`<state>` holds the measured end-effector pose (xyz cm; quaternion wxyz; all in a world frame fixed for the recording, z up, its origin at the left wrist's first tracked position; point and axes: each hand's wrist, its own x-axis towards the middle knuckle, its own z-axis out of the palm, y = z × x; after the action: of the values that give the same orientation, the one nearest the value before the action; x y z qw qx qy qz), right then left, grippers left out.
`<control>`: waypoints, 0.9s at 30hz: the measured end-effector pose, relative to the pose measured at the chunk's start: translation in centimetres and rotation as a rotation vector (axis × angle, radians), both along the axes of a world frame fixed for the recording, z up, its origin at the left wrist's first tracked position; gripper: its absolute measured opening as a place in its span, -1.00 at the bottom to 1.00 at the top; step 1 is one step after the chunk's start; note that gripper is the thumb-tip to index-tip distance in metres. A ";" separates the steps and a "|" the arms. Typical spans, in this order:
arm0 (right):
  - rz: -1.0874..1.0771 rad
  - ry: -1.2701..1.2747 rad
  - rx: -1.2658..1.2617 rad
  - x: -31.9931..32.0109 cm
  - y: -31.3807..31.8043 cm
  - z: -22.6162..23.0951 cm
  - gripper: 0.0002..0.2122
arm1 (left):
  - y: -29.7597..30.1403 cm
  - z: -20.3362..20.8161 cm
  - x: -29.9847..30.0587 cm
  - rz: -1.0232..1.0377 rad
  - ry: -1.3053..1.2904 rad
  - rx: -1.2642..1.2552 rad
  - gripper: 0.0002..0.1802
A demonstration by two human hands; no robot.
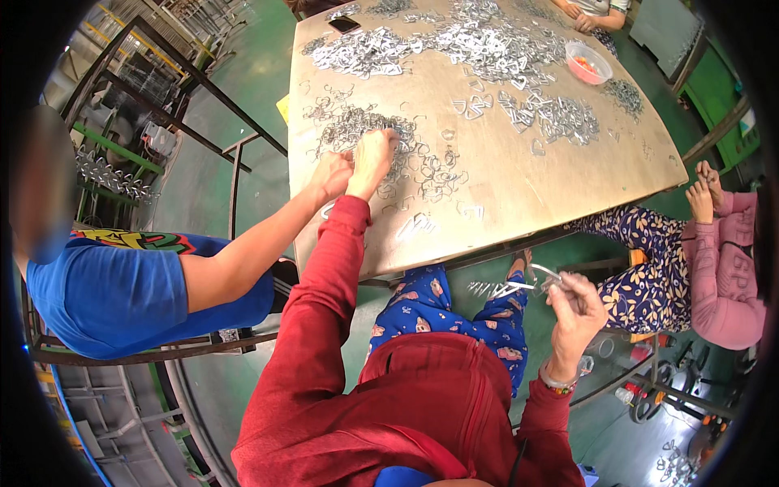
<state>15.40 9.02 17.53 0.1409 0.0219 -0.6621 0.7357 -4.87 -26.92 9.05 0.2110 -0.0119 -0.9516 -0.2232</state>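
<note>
My left hand (375, 162) reaches from a red sleeve into a pile of thin, dark wire clips (349, 128) on the table (535, 183). Its fingers are bent together at the pile's surface, and whatever sits between them is hidden. Right beside it is the hand (331, 174) of a co-worker in a blue shirt. My right hand (578, 312), wearing a bracelet, is raised off the table's near edge. Thumb and fingers close on silver bent-metal pieces (526, 284), which stick out to the left above my lap; their exact form is unclear.
Heaps of silver triangular metal parts (487, 49) cover the far side of the table. A clear bowl (588, 63) with orange-red bits and a phone (344, 24) lie there too. A person in pink (726, 268) sits at the right. Metal frames (235, 146) stand at the left.
</note>
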 end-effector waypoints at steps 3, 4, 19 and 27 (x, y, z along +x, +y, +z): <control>0.027 0.060 0.001 0.6 0.2 0.0 -0.78 | 0.1 0.7 -2.1 0.038 -0.080 -0.081 -0.89; 0.008 0.069 0.023 0.8 0.4 0.2 -0.78 | 0.5 0.9 -2.6 0.040 -0.219 -0.103 -0.81; 0.033 0.081 -0.035 0.2 0.6 -0.2 -0.77 | 1.0 0.0 1.0 -0.075 -0.146 -0.023 -0.88; 0.017 0.112 0.035 0.6 -0.1 0.7 -0.77 | -0.9 1.5 0.9 -0.056 -0.339 0.145 -0.79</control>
<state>16.04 8.96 18.26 0.1709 0.0712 -0.6657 0.7228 -3.96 -27.80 10.54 0.0419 0.0147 -0.9543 -0.2956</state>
